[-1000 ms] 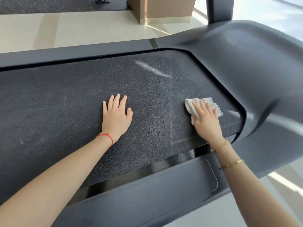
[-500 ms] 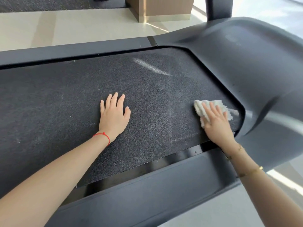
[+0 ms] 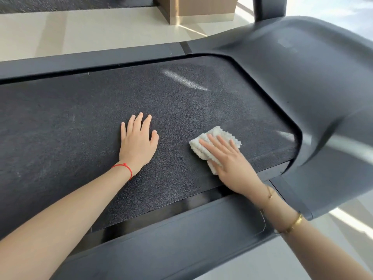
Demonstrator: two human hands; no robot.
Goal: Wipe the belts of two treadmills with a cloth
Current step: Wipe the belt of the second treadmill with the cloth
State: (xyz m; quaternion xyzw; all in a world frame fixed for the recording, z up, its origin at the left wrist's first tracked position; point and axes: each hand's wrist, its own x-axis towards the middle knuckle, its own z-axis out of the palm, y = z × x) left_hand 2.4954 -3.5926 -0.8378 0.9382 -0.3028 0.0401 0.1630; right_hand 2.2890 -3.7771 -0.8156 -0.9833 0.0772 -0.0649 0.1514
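I press my right hand (image 3: 232, 162), fingers flat, on the soft, light cloth (image 3: 214, 146), bracing my left hand (image 3: 137, 142), fingers spread, on the grippy belt (image 3: 80, 122).

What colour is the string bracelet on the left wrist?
Red. The string bracelet shows clearly in the head view, just behind the left hand lying flat on the treadmill belt.

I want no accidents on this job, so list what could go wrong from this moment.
1. The left hand rests flat on the belt; if the belt slips under that weight, the person could lurch forward.
2. The right hand presses the cloth near the motor cover; a wide stroke might jam fingers or cloth into that edge gap.
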